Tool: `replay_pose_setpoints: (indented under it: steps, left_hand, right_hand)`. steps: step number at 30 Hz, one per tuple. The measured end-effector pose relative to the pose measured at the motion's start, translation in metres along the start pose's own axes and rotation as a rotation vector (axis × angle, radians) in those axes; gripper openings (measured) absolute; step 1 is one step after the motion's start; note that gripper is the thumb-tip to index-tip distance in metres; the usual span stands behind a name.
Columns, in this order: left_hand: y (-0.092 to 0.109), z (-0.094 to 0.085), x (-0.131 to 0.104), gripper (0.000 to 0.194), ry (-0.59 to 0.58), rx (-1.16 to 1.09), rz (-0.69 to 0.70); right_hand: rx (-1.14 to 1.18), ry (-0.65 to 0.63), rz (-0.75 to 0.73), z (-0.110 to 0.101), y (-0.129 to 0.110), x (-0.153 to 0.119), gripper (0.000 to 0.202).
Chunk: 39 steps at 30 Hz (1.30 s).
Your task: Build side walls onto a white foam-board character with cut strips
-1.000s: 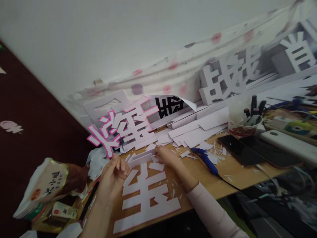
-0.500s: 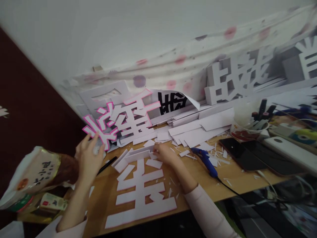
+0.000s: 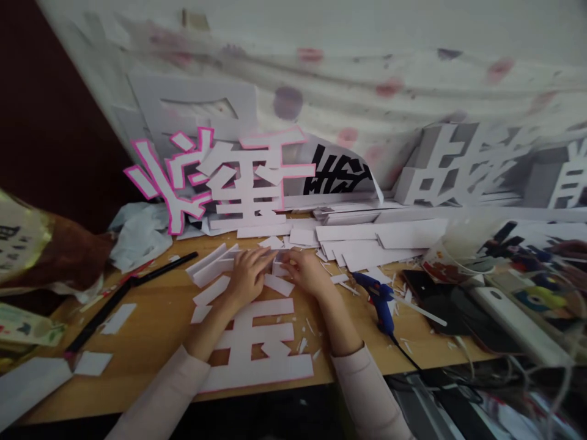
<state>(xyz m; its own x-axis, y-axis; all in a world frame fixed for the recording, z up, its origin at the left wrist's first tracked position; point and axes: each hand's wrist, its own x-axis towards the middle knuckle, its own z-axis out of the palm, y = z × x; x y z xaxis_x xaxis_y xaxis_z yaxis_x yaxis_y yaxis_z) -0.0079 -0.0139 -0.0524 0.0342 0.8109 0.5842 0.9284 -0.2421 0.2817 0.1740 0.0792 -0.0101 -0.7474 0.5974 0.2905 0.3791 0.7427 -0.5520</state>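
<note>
Lettering on the worktable (image 3: 147, 345): the Chinese character 战 stands as a thick white block form (image 3: 458, 177) at right rear; the shape 火 shows in a pink-edged cut-out (image 3: 167, 183) at left; the black character (image 3: 337, 174) on a curled sheet (image 3: 378, 186), the print (image 3: 10, 237) on the bag (image 3: 68, 250) and the flat white character (image 3: 241, 342) at front cannot be read whole

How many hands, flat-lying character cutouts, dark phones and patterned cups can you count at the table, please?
Hands (left, right): 2
Flat-lying character cutout: 1
Dark phones: 2
Patterned cup: 1
Total: 6
</note>
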Motion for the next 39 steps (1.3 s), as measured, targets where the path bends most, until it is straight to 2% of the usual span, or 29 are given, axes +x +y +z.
replay_pose_setpoints:
  steps: [6,17,25,31,33,36,38,39]
  left_hand:
    - [-0.002,0.001,-0.003,0.062,-0.019,-0.047,-0.026]
    - [-0.001,0.003,-0.002,0.055,0.024,-0.060,-0.035]
    - [0.002,0.001,-0.005,0.067,0.034,-0.074,-0.012]
    - [0.006,0.006,-0.002,0.030,0.088,-0.029,-0.023]
    - [0.005,0.008,-0.002,0.026,0.109,-0.011,-0.021]
    - [0.005,0.009,-0.002,0.024,0.130,0.006,-0.020]
    - [0.007,0.007,-0.001,0.026,0.144,0.023,-0.015]
    - [0.009,0.006,0.000,0.026,0.151,0.033,-0.007]
  right_hand:
    - [0.029,0.005,0.004,0.004,0.003,0.000,0.008]
    - [0.058,0.024,-0.035,0.006,0.004,0.000,0.009]
    - [0.095,0.041,-0.036,0.006,0.005,-0.002,0.008]
    - [0.144,0.055,-0.040,0.000,0.000,0.001,0.006]
    - [0.151,0.101,-0.025,-0.010,-0.007,-0.005,0.007]
    - [0.104,0.285,0.065,-0.026,-0.015,-0.032,0.015]
    - [-0.017,0.427,0.217,-0.031,-0.017,-0.058,0.016]
    - [-0.092,0.447,0.308,-0.030,-0.017,-0.071,0.017]
